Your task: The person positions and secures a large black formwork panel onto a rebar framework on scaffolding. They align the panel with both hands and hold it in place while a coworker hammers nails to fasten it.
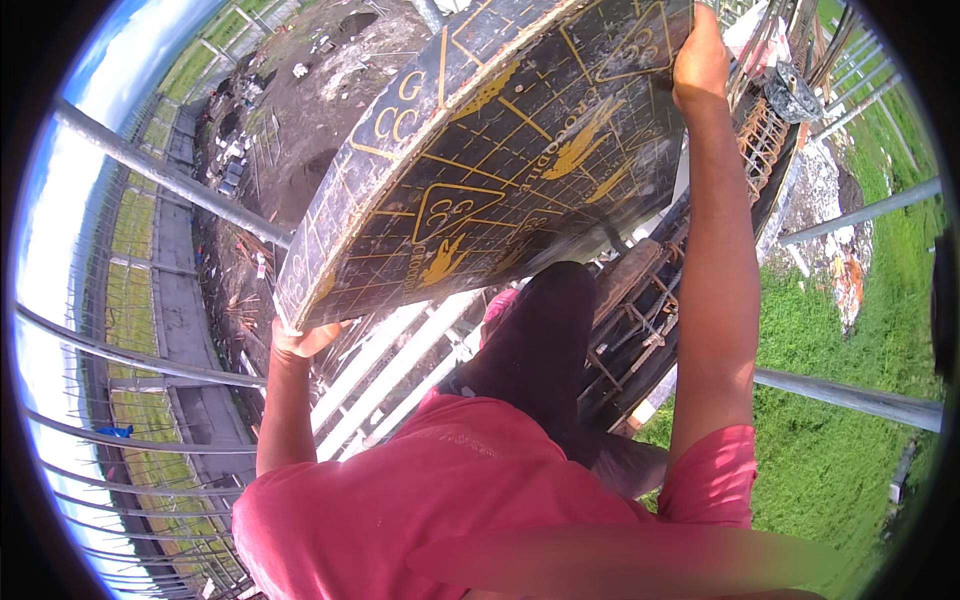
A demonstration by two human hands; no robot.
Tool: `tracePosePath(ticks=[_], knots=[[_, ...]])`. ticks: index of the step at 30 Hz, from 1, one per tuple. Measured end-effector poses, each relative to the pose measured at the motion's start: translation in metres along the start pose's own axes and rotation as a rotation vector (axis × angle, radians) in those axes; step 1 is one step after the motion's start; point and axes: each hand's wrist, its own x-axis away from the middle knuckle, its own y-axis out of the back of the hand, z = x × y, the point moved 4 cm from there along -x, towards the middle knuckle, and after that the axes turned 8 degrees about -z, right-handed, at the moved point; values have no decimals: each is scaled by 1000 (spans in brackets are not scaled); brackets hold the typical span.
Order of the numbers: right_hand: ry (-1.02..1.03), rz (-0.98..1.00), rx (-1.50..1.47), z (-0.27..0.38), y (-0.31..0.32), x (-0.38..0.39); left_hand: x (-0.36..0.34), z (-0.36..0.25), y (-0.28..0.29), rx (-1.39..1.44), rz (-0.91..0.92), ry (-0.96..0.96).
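A large black shuttering plywood sheet (500, 180) with yellow printed lines and marks is held up tilted in front of me. Along its far left side runs a pale, rough edge. Beyond that edge shows a sunlit strip with the same print (385, 120); whether this is a second sheet, I cannot tell. My left hand (308, 340) grips the lower left corner, fingers partly hidden behind the wood. Higher up, my right hand (700, 65) is closed on the right edge, its fingertips out of sight.
Below the sheet are pale beams (400, 365) and a rebar cage (640, 320) along a narrow formwork. Metal poles (170, 180) cross on both sides. Green grass (800, 470) lies far down on the right, dark soil (320, 70) on the left. My bent knee (540, 310) is close under the sheet.
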Motion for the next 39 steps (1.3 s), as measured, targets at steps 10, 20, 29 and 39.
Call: tracePosePath(ticks=[10,20,29,39], knots=[[550,167,828,51,-29,92,-63,174,23,616,-99,802],[669,172,891,5,-51,157,-127,223,0,812,-7,865],[399,229,779,33,-56,190,-124,236,14,900,32,849],[483,177,758,70,-84,207,-104,241,24,987,-83,808]])
